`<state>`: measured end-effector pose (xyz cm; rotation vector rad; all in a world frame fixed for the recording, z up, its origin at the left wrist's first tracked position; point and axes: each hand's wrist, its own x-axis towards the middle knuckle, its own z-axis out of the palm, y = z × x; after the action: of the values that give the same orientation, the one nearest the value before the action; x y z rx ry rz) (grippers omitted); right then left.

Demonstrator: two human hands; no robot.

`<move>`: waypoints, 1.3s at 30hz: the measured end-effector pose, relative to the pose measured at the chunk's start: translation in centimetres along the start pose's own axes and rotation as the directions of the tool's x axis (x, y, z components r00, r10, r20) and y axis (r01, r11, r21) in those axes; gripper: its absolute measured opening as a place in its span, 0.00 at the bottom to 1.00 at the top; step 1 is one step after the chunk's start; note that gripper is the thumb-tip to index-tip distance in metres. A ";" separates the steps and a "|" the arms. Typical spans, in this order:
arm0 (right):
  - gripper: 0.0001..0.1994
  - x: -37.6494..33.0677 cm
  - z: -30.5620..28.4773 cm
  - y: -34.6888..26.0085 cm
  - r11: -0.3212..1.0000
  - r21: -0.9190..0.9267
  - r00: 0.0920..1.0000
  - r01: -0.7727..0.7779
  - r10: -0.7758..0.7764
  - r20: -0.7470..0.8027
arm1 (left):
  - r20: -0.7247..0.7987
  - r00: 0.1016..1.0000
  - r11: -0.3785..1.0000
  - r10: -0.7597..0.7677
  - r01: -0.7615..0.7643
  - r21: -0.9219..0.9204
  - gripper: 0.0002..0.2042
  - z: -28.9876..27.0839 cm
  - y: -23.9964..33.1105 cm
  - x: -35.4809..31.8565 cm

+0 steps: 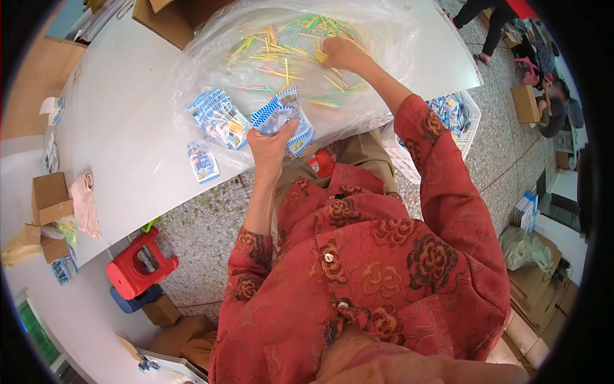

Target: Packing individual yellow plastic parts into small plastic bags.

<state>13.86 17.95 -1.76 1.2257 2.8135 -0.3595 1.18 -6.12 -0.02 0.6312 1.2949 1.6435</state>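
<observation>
Near the table's front edge my left hand (268, 146) is closed on a blue-and-white printed packet (289, 118), thumb across it. Left of that hand lies a pile of similar packets (219, 115), and a single packet (203, 162) rests closer to the edge. My right hand (343, 54) reaches into the thin coloured sticks (278, 48), yellow, green and pink, that look like small straws. Its fingers are bent down among them, and their tips are hidden, so what they pinch cannot be made out. The sticks lie scattered on a clear plastic sheet or bag (192, 70).
A cardboard box (163, 25) stands at the table's far left. To my right, a white basket (472, 118) holds many packets. A red stool (137, 265) is on the floor at left. Other people (558, 105) sit or stand at the far right near a carton (525, 105).
</observation>
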 end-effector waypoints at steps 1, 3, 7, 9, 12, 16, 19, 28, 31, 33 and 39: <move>0.15 0.3 0.1 0.0 1.000 -0.015 1.000 0.020 -0.020 0.015 | 0.001 1.000 1.000 -0.001 0.001 0.001 0.15 0.0 0.0 0.0; 0.13 0.6 0.4 0.0 1.000 -0.010 1.000 0.002 -0.002 -0.011 | -0.002 1.000 1.000 0.004 -0.004 -0.026 0.14 0.1 0.2 0.0; 0.11 0.4 0.3 -0.8 0.998 -0.053 0.998 0.023 -0.026 -0.056 | -0.004 1.000 1.000 0.003 -0.003 -0.019 0.14 0.1 0.4 -0.1; 0.10 0.4 0.9 -0.6 0.999 -0.035 0.995 0.021 -0.025 -0.102 | -0.011 1.000 1.000 -0.001 0.001 -0.020 0.13 0.1 0.4 0.0; 0.10 0.0 1.6 0.0 0.999 0.019 0.987 0.036 -0.033 -0.158 | -0.014 1.000 1.000 0.013 -0.013 -0.016 0.13 0.0 0.2 0.1; 0.09 -1.7 1.7 1.2 0.954 0.280 0.943 0.105 -0.007 -0.332 | 0.004 1.000 1.000 0.015 -0.015 -0.019 0.14 -0.1 0.3 0.1; 0.10 -2.8 1.3 2.3 0.853 0.521 0.956 0.014 0.142 -0.258 | 0.006 1.000 1.000 0.000 0.000 -0.018 0.14 0.1 0.2 0.2; 0.10 -5.6 1.4 2.4 0.826 0.514 0.848 0.231 0.088 -0.522 | 0.029 0.999 1.000 -0.016 0.015 0.026 0.13 1.0 0.2 0.4; 0.08 -5.4 2.3 2.6 0.896 0.376 0.861 0.236 -0.013 -0.508 | 0.043 0.999 0.999 -0.006 0.004 0.042 0.13 1.8 0.6 0.5; 0.09 -5.5 2.4 2.4 0.896 0.388 0.866 0.217 0.007 -0.500 | 0.032 0.999 0.999 -0.004 0.002 0.049 0.12 1.9 0.5 0.6; 0.05 -8.6 -5.2 -2.1 0.517 0.788 0.917 0.334 0.015 -0.399 | 0.070 0.997 0.994 -0.015 0.007 0.112 0.11 2.6 0.6 1.1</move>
<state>18.43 11.65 4.86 1.1728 3.1189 -1.9208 2.59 -3.94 1.19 0.7419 1.3431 1.5341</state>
